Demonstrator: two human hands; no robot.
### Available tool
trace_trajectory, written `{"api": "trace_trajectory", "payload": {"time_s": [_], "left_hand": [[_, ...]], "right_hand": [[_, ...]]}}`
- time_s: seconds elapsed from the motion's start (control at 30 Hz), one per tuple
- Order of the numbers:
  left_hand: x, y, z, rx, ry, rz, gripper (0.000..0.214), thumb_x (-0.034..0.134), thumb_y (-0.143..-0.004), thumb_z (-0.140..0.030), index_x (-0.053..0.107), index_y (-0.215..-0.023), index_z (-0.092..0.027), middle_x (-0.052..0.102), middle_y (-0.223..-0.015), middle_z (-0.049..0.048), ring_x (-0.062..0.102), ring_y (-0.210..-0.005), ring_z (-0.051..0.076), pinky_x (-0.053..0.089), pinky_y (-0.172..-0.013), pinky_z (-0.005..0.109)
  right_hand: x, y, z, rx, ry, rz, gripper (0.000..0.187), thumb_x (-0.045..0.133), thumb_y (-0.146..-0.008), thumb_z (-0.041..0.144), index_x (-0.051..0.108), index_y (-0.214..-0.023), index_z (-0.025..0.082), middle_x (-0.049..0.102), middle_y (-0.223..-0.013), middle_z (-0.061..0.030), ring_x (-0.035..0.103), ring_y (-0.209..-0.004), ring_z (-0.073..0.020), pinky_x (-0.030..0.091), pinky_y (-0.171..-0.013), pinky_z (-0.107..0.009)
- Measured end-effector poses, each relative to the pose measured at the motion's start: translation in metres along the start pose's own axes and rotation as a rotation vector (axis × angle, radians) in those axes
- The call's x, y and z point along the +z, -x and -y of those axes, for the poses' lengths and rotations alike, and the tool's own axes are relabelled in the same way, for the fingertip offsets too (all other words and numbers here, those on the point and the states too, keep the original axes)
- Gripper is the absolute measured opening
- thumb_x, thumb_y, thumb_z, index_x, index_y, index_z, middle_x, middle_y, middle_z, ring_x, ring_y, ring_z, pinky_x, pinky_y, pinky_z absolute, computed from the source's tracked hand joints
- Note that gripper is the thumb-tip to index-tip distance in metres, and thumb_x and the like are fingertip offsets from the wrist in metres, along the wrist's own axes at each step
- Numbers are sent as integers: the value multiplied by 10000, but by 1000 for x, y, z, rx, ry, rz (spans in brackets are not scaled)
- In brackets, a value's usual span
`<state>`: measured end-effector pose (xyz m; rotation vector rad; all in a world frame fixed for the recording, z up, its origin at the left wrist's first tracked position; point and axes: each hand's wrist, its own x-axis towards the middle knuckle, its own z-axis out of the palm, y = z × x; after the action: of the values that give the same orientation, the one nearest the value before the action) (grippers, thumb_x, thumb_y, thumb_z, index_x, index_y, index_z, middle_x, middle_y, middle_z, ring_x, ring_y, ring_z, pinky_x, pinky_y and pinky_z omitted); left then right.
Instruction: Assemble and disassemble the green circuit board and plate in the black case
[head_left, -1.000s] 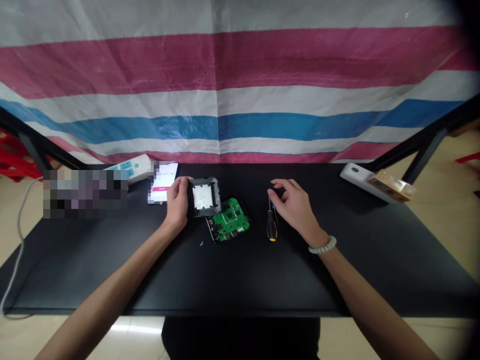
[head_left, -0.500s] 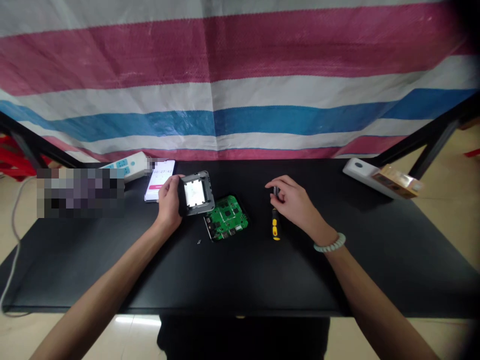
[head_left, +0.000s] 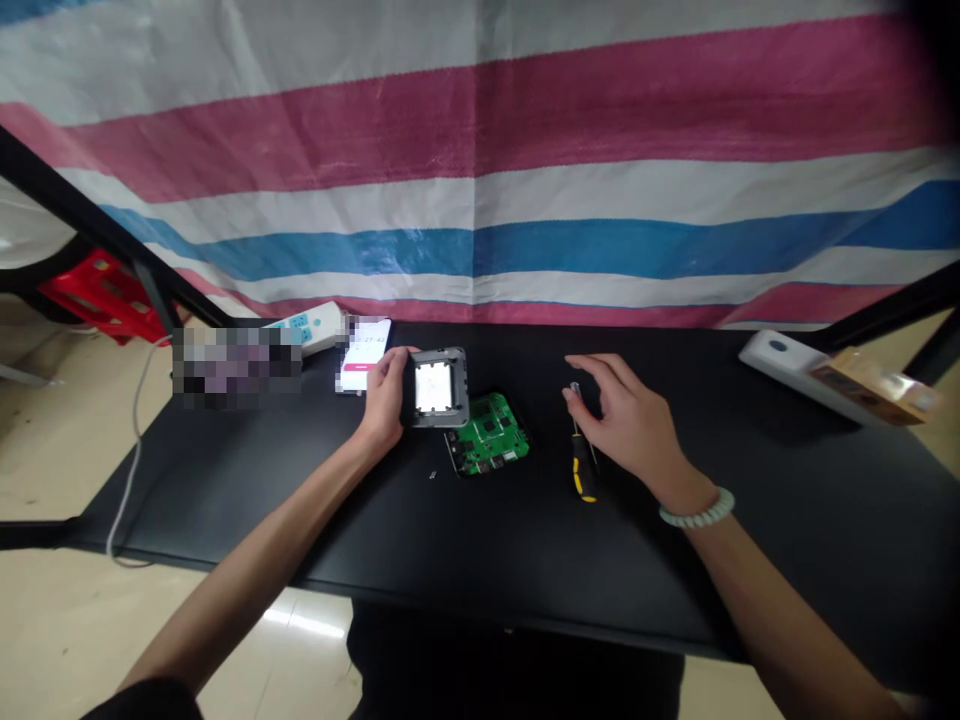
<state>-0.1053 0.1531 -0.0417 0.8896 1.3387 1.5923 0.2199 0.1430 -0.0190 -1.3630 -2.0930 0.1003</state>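
Circuit Board point(head_left: 491, 432) and Cover point(head_left: 435, 388): Position on Surface point(head_left: 525, 550)

Nearest the operator, a pale beaded band point(head_left: 697, 517) encircles the right wrist; ahead of it, small metal pieces point(head_left: 432, 475) lie on the black surface just beside the near left corner of the circuit board; a black-and-yellow screwdriver point(head_left: 581, 470) is located right of the board and apart from it, handle toward the operator, shaft pointing away.

The circuit board sits at mid-surface in a dark, shallow housing, green component side up, ports along its near and left edges; the right hand point(head_left: 630, 425) is above the screwdriver, fingers and thumb spread well apart; the thumb crosses the shaft in view, but contact cannot be confirmed.

The left hand point(head_left: 384, 400) grips the left edge of the cover, fingers closed on it, pale inner plate facing up; the cover overlaps the far left corner of the board in view; whether they touch cannot be determined.

Beyond the left hand, a lit phone point(head_left: 365, 352) lies near a white power strip point(head_left: 324, 325); at far right, a gold-coloured box point(head_left: 874, 385) adjoins a white unit point(head_left: 787, 365); a striped sheet point(head_left: 480, 150) forms the backdrop.
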Motion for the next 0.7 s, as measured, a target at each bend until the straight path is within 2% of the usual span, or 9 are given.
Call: {"api": "trace_trajectory", "payload": {"time_s": [0.1, 0.17, 0.23, 0.3, 0.37, 0.47, 0.53, 0.63, 0.7], "left_hand": [[5, 9, -10, 11, -35, 103, 375, 738, -895, -571, 749, -935, -198, 724, -836, 35, 641, -744, 190, 494, -659, 279], [9, 19, -18, 20, -73, 222, 383, 715, -934, -577, 763, -962, -199, 728, -850, 43, 633, -725, 187, 481, -641, 279], [13, 30, -25, 44, -105, 315, 364, 685, -976, -554, 775, -993, -201, 729, -884, 49, 632, -732, 185, 480, -641, 281], [17, 41, -30, 71, -127, 369, 334, 663, -1006, -522, 780, -1054, -212, 729, -929, 49, 636, -747, 183, 487, -651, 285], [20, 50, -34, 83, -149, 448, 330, 643, -1026, -507, 772, -1138, -225, 734, -980, 50, 649, -772, 186, 503, -680, 292], [21, 56, -37, 146, -218, 617, 349, 584, -1068, -487, 761, -1189, -211, 754, -1121, 72, 694, -958, 219, 536, -847, 316], [17, 56, -40, 226, -300, 674, 363, 519, -1104, -460, 742, -1231, -202, 749, -1217, 82, 689, -1095, 236, 522, -955, 332], [9, 50, -42, 362, -459, 647, 370, 449, -1133, -422, 671, -1340, -210, 759, -1189, 75, 696, -1079, 224, 518, -964, 348], [3, 43, -41, 509, -622, 616, 333, 470, -1122, -401, 673, -1302, -209, 761, -1174, 74, 684, -1076, 234, 507, -984, 376]], "right_hand": [[-5, 4, 21, -69, -174, -53, 482, 664, -990, 375, 599, -1462, 304, 684, -1348, -93, 644, -725, -172, 559, -687, -360], [-5, 9, 36, -118, -373, 17, 575, 694, -974, 370, 532, -1525, 337, 664, -1399, -91, 646, -740, -165, 568, -662, -345], [-2, 15, 50, -103, -569, 144, 662, 703, -973, 360, 451, -1586, 356, 679, -1384, -85, 623, -680, -136, 539, -562, -304], [2, 21, 62, -29, -699, 243, 666, 702, -978, 363, 445, -1592, 342, 736, -1229, -65, 602, -623, -122, 499, -500, -276], [5, 26, 71, 69, -800, 295, 586, 684, -992, 370, 507, -1547, 318, 749, -980, -22, 584, -576, -125, 482, -486, -267], [5, 26, 75, 236, -963, 338, 432, 654, -1002, 372, 615, -1426, 299, 700, -801, 17, 534, -509, -118, 464, -467, -256], [1, 22, 71, 350, -1040, 329, 348, 658, -985, 354, 682, -1326, 290, 706, -817, 13, 517, -507, -109, 442, -461, -242], [-12, 11, 60, 459, -1091, 198, 271, 676, -918, 287, 767, -1173, 269, 726, -905, -8, 591, -647, -132, 467, -551, -238], [-22, 3, 50, 501, -1093, 142, 265, 673, -864, 254, 791, -1102, 249, 727, -958, -21, 614, -729, -152, 472, -595, -243]]}}
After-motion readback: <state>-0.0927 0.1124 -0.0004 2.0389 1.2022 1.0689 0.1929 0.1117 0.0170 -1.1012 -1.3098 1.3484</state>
